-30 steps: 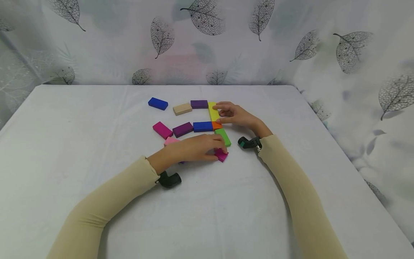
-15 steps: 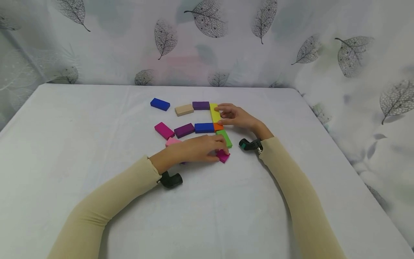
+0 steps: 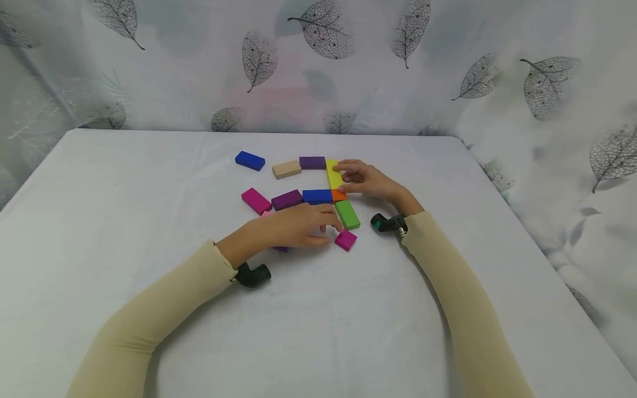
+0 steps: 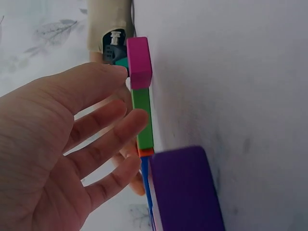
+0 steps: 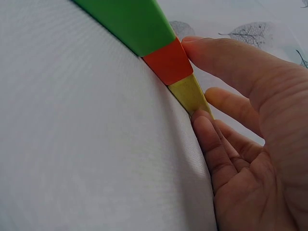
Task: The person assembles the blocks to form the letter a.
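Observation:
My left hand (image 3: 301,225) hovers over the lower blocks, its fingers loosely bent and holding nothing. Just right of its fingertips lies a magenta block (image 3: 345,240), slightly apart from the green block (image 3: 347,214). In the left wrist view the thumb tip is beside that magenta block (image 4: 139,62). My right hand (image 3: 370,181) rests at the right side of the row, fingertips touching the yellow block (image 3: 333,174). Its thumb tip touches the orange block (image 5: 169,62), which sits between green and yellow. A pink block and a purple block (image 4: 183,187) are partly hidden under the left hand.
A dark purple block (image 3: 312,162) and a tan block (image 3: 286,169) run left from the yellow one, with a blue block (image 3: 250,161) apart. A middle row holds another blue block (image 3: 317,197), a purple block (image 3: 287,200) and a magenta block (image 3: 256,201). White cloth (image 3: 318,331) covers the table.
My left hand has let go of the small magenta block and drawn back a little to the left, uncovering it and the green block. The right hand stays at the yellow block.

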The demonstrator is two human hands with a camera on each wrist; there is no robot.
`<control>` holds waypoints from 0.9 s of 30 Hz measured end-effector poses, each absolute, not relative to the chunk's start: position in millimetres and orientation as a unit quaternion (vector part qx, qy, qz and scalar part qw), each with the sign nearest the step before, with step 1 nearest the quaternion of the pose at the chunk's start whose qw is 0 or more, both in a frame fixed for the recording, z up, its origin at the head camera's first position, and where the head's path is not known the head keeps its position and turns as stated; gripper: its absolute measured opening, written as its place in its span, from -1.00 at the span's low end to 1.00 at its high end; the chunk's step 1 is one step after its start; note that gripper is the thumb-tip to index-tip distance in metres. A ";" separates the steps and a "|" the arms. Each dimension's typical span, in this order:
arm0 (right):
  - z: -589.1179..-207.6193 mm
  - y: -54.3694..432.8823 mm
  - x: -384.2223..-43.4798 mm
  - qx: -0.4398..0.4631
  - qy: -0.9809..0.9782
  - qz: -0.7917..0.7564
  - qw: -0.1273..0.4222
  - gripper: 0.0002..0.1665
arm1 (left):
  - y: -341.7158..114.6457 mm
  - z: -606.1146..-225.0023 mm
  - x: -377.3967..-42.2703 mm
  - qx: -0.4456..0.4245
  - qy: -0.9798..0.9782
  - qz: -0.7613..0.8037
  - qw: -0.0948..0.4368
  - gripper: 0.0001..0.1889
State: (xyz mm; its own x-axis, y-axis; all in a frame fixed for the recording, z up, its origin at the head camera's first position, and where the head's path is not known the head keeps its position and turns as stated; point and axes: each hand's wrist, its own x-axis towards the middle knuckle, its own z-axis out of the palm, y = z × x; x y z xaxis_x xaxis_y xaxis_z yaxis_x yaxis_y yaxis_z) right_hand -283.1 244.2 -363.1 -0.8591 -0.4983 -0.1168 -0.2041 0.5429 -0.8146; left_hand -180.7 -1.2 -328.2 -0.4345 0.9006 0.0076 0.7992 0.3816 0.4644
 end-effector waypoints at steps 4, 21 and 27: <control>-362.9 244.1 -282.0 -0.197 0.863 -0.432 0.174 -0.31 | -9.5 -328.0 -179.9 0.507 0.829 0.198 0.128 -0.70; -362.0 244.2 -282.0 -0.197 0.863 -0.431 0.173 -0.31 | -39.4 -331.5 -179.8 0.489 0.838 0.211 0.115 -0.76; -362.2 244.6 -282.3 -0.201 0.862 -0.432 0.173 -0.32 | -50.0 -328.0 -177.3 0.484 0.845 0.207 0.098 -0.76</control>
State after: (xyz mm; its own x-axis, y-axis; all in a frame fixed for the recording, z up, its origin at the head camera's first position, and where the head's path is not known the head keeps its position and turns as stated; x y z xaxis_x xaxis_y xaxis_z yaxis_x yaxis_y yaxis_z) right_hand -282.3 244.6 -362.2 -0.8596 -0.4956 -0.1246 -0.1970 0.5464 -0.8140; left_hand -177.3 -50.0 -328.0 -0.5129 0.8577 0.0352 0.7768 0.4463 0.4442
